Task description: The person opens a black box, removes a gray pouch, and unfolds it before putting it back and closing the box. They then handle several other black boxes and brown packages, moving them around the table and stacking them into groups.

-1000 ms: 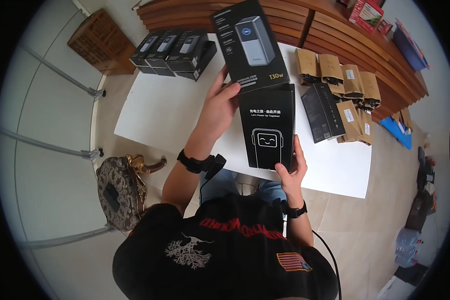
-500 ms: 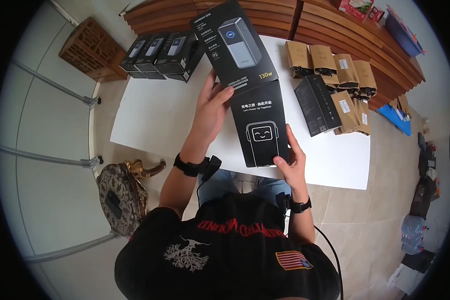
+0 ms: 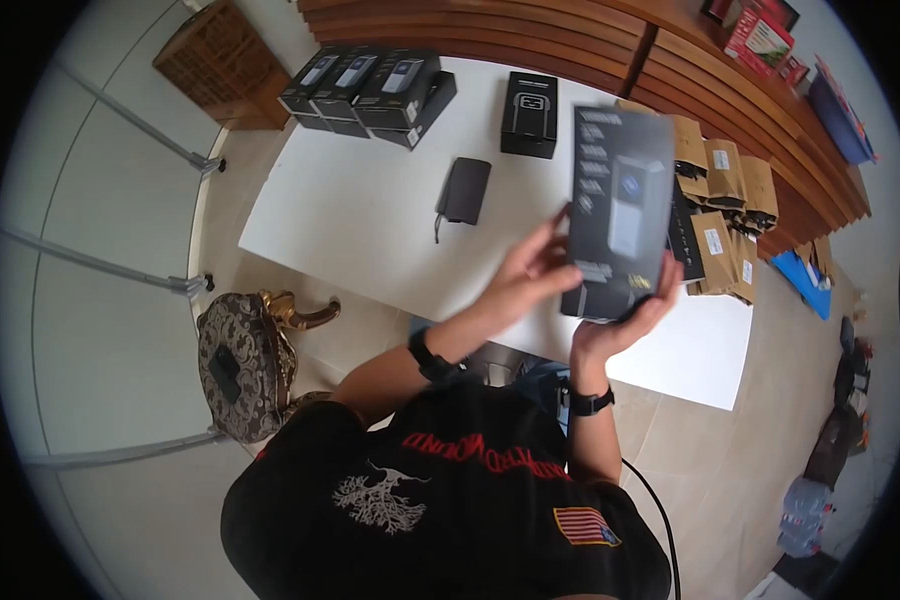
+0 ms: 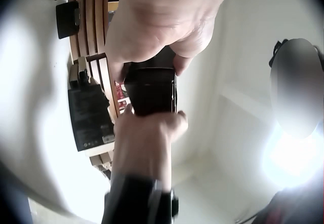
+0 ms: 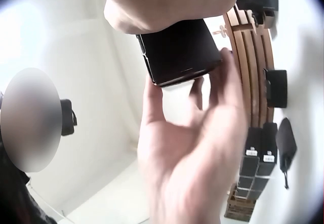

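In front of me I hold a black power bank box (image 3: 610, 170) upright, slightly blurred, with a power bank pictured on its face. A strip of line drawing shows at its bottom end, below the printed cover. My right hand (image 3: 625, 335) grips that lower end from below. My left hand (image 3: 510, 290) is at the left side, thumb on the front edge and fingers behind it. In the right wrist view the left hand (image 5: 192, 148) spans the dark box (image 5: 177, 52), with a gap before the palm.
On the white table (image 3: 360, 220) lie a dark drawstring pouch (image 3: 467, 190) and a black box with a line-drawn face (image 3: 530, 115). Several stacked power bank boxes (image 3: 370, 90) stand at back left. Brown paper packets (image 3: 720, 225) and another black box (image 3: 688, 240) are at right.
The printed cover has come down over the face-printed inner box, hiding nearly all of it. The held box has moved right and my left hand lower. The pouch and face-printed box on the table now show.
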Tool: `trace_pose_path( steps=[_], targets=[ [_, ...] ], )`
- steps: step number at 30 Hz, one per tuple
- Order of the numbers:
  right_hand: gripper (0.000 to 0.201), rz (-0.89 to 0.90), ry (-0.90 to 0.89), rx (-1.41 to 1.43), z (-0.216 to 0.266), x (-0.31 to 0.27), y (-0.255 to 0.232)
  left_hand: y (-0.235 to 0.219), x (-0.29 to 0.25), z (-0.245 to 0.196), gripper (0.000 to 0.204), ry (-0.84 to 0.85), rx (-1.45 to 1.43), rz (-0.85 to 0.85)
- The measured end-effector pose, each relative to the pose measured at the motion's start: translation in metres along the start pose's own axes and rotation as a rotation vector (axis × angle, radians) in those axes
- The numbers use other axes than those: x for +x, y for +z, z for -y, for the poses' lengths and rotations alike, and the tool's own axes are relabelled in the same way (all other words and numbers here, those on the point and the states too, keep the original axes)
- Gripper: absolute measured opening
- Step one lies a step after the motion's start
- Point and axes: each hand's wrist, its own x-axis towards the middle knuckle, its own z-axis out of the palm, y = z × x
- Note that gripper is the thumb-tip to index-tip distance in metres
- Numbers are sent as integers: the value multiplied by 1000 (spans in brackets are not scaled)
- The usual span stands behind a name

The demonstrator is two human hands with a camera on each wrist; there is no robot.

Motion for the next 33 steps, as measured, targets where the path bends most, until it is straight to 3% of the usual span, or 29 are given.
trace_pose_path(
  steps=[2,4,6,7,8,11,14,16,18,19,22,23,24,25,26,28,33],
  targets=[
    [57,-78,50,89,11,19,14,20,-17,3,83,-29,-35,-15],
    [59,16,39,66,4,29,17,14,-21,13,81,-55,-45,-75],
    [57,262,-49,-72,0,33,21,1,-23,24,75,-112,-150,-199],
    [58,458,-50,-115,-2,36,20,-4,-18,14,74,-60,-199,-223],
    [65,653,-50,-154,-3,39,20,-12,-13,2,72,-5,-243,-248],
    [96,932,70,-128,-1,32,21,-48,-15,-27,70,-39,-78,-258],
    [97,1009,-24,-298,-4,32,32,-71,-25,-35,68,-116,72,-246],
    [85,1065,-23,-359,-9,35,47,-82,-24,-41,62,-209,161,-288],
    [66,1112,152,-259,-32,36,66,-98,-20,-45,62,-174,136,-328],
    [54,1032,75,-191,-45,32,82,-105,-20,-45,62,-149,120,-360],
    [52,977,55,-306,-70,26,130,-122,-16,-40,62,-18,299,-555],
    [52,994,49,-301,-79,24,145,-135,-18,-31,60,19,409,-579],
    [51,980,-78,-382,-88,22,161,-144,-22,-23,60,32,405,-590],
    [50,957,-205,-460,-94,21,173,-150,-28,-17,63,56,588,-566],
    [50,963,-213,-452,-99,20,182,-155,-32,-12,66,79,771,-537],
    [49,1017,-24,-494,-106,17,195,-159,-41,-9,61,70,812,-540],
    [54,1049,20,-759,-134,12,198,-174,-48,0,55,42,665,-514]
  ],
)
